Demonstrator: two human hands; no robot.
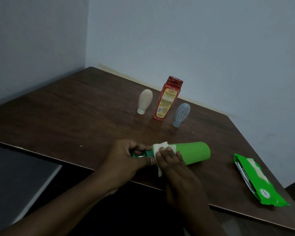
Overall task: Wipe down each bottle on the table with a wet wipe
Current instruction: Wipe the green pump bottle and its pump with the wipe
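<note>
A green bottle (196, 152) lies on its side near the front edge of the dark wooden table (75, 108), its darker green cap end pointing left. My left hand (128, 157) grips the cap end. My right hand (170, 160) presses a white wet wipe (158, 148) around the bottle's neck; part of the wipe hangs below my fingers. Further back stand a cream ribbed bottle (144, 101), a red bottle (167, 97) and a pale blue ribbed bottle (181, 114), all three resting on their caps.
A green pack of wet wipes (255, 179) lies flat at the table's right front. Grey walls close off the table's back and left. A grey surface (15, 176) sits lower at the left, below the table's front edge.
</note>
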